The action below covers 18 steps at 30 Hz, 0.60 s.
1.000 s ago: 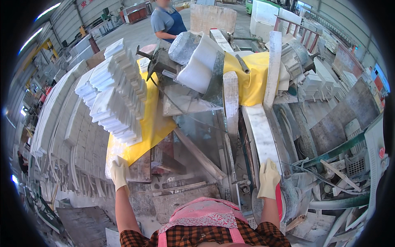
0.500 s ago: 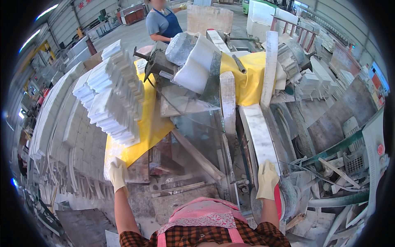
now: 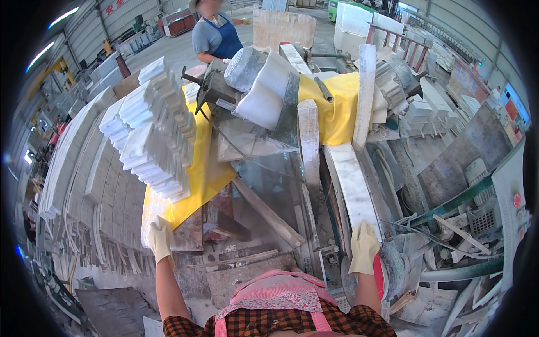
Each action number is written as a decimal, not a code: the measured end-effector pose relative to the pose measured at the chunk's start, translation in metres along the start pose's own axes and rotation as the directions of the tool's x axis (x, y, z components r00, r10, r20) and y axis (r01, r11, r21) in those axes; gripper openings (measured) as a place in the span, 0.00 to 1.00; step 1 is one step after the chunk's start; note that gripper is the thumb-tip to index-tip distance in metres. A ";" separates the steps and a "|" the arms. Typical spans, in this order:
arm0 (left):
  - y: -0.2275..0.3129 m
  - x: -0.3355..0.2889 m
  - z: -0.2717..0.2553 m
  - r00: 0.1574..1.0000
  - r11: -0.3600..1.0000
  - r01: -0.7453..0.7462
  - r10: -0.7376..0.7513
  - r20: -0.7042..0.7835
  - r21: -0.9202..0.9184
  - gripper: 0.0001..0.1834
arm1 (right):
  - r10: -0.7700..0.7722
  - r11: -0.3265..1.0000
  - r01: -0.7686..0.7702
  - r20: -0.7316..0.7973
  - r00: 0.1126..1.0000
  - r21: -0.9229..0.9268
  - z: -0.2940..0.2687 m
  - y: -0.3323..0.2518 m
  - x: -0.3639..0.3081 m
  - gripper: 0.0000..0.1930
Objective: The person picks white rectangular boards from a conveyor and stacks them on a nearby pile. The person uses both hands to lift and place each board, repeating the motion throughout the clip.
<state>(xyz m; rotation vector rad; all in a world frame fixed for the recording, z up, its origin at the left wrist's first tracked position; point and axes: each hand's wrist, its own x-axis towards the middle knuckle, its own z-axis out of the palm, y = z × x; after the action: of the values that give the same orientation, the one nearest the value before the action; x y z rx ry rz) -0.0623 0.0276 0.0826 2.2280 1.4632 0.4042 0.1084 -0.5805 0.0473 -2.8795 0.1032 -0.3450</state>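
My left hand, in a cream glove, is closed at the near corner of a yellow sheet. Tall stacks of white stone strips stand on that sheet. At the right, my gloved right hand has its fingers curled over the near end of a long grey-veined white marble strip. The strip lies lengthwise on a machine bed, its far end under a hanging yellow cover. Two upright white posts flank the cover. Both hands' fingertips are partly hidden.
Behind the machine stands a person in a blue apron. Motors and white padding sit at the far side. Long stone slabs are stacked at left. A wooden bar slants between my hands. Hoses, scraps and a red button are at right.
The view has shifted slightly, and a little more of the person behind the machine shows. Both my hands keep the same places at the yellow sheet and the marble strip.
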 end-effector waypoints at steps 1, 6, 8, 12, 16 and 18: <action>0.000 0.000 0.000 1.000 1.000 0.002 -0.002 -0.009 0.005 0.29 | -0.010 1.000 0.010 -0.003 1.000 -0.008 -0.001 0.001 -0.001 0.20; 0.004 -0.004 -0.002 1.000 0.997 0.003 -0.003 -0.004 -0.072 0.29 | -0.017 1.000 0.016 -0.034 0.999 -0.015 0.001 0.000 -0.004 0.18; 0.008 -0.008 -0.004 1.000 0.997 0.002 -0.002 0.006 -0.084 0.28 | -0.004 1.000 0.004 0.015 1.000 -0.013 0.000 -0.001 -0.006 0.18; 0.014 -0.015 -0.008 1.000 0.996 -0.012 0.012 0.001 -0.087 0.24 | -0.200 0.978 0.195 0.076 0.977 0.071 -0.022 0.014 -0.016 0.24; 0.013 -0.013 -0.007 0.999 1.000 -0.025 0.025 -0.040 0.009 0.24 | -0.528 0.849 0.475 0.365 0.767 0.231 -0.075 0.067 -0.032 0.41; 0.009 -0.008 -0.005 0.999 0.999 -0.034 0.034 -0.015 -0.014 0.25 | -0.334 0.908 0.420 0.579 0.744 -0.015 -0.084 0.080 -0.043 0.49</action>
<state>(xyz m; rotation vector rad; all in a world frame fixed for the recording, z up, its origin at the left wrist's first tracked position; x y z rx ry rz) -0.0608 0.0182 0.0918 2.2459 1.4270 0.4415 0.0434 -0.6731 0.0977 -2.9894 -0.5974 0.4926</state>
